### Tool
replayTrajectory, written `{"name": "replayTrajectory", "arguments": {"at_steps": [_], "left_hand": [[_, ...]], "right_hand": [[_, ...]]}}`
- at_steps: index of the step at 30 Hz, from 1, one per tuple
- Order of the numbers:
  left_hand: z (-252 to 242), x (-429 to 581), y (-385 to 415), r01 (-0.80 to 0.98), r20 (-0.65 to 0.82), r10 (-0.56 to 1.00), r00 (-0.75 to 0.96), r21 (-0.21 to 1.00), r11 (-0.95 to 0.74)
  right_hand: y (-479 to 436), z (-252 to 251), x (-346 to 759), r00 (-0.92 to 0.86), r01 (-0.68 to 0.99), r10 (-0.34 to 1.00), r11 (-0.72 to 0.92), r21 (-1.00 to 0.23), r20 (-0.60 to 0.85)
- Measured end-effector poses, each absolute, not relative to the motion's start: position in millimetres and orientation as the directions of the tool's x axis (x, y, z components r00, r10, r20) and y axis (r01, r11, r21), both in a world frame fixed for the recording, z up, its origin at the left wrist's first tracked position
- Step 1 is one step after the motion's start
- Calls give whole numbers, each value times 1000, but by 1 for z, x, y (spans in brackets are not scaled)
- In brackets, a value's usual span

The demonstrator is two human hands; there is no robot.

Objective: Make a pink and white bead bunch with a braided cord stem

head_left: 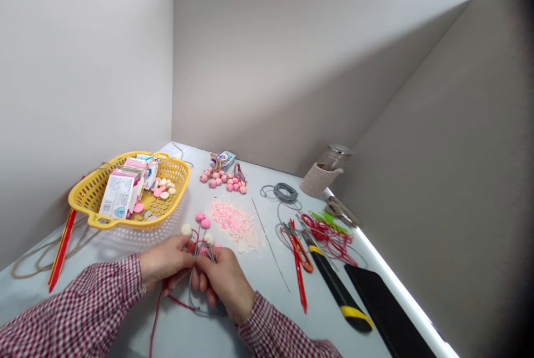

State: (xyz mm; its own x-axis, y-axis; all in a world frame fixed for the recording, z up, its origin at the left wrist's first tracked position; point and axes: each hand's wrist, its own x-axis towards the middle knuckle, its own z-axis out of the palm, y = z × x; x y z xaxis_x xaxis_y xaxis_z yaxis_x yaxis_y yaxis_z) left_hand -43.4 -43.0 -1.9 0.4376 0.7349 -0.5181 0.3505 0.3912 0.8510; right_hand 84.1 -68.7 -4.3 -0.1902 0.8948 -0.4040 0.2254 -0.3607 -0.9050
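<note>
Red-checked sleeves are reaching in, left hand and right hand gripping gray wire and red string below pink balls beside a yellow basket.

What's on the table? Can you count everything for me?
basket: one, yellow, back left
boxes: about three, white and pink, in the basket
flat discs: several, pink and cream, in the basket
balls: many, pink, heaped at the back
crumbs: one heap, pink and white, middle
wire coil: one, grey, back right
jar: one, clear with a tan sleeve, back right
scissors: one pair, orange handles, right
knife: one, black and yellow, right
wire stems: one bunch, grey, with pink and cream balls, in both hands
left hand: one, holding the stems
right hand: one, holding the stems
</note>
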Motion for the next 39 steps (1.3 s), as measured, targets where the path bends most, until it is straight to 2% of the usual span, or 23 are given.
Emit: {"name": "replayTrajectory", "arguments": {"at_steps": [7, 12, 15, 20, 25, 28, 30, 32, 33, 35, 39], "left_hand": [[-2, -45, -41, 325, -505, 735, 453, 861, 391], [6, -45, -40, 288, -518, 773, 365, 853, 436], [7, -46, -41, 273, -501, 781, 374, 864, 423], [5, -46, -42, 332, -516, 771, 374, 850, 409], [-2, -47, -44, 407, -528, 723, 447, 839, 361], [-2, -50, -47, 540, -503, 749, 430, 809, 234], [4, -52, -50, 671, -378, 828, 415, 742, 3], [14, -53, -53, 782, -177, 899, 401, 576, -236], [21, -53, -53, 821, -88, 919, 384, 487, -297], [32, -49, -52, 870, 31, 936, 350, 359, -337], [40, -34, -34, 900, 65, 922, 381, 201, -386]], "right_hand": [[-67, -7, 84, -172, 229, 893, -373, -899, -415], [-67, -13, 85, -104, 234, 896, -399, -886, -431], [-68, -12, 85, -91, 191, 900, -404, -894, -426], [-72, -6, 85, -182, 138, 897, -383, -913, -404], [-75, -4, 85, -187, 172, 867, -435, -884, -463], [-74, -8, 84, -177, 152, 870, -437, -886, -460], [-74, -11, 83, -175, 132, 880, -423, -896, -441], [-74, -12, 83, -164, 126, 886, -417, -900, -433], [-74, -13, 83, -161, 130, 885, -419, -899, -436], [-74, -12, 82, -162, 149, 879, -427, -892, -448], [-75, -12, 83, -173, 189, 883, -406, -894, -437]]}}
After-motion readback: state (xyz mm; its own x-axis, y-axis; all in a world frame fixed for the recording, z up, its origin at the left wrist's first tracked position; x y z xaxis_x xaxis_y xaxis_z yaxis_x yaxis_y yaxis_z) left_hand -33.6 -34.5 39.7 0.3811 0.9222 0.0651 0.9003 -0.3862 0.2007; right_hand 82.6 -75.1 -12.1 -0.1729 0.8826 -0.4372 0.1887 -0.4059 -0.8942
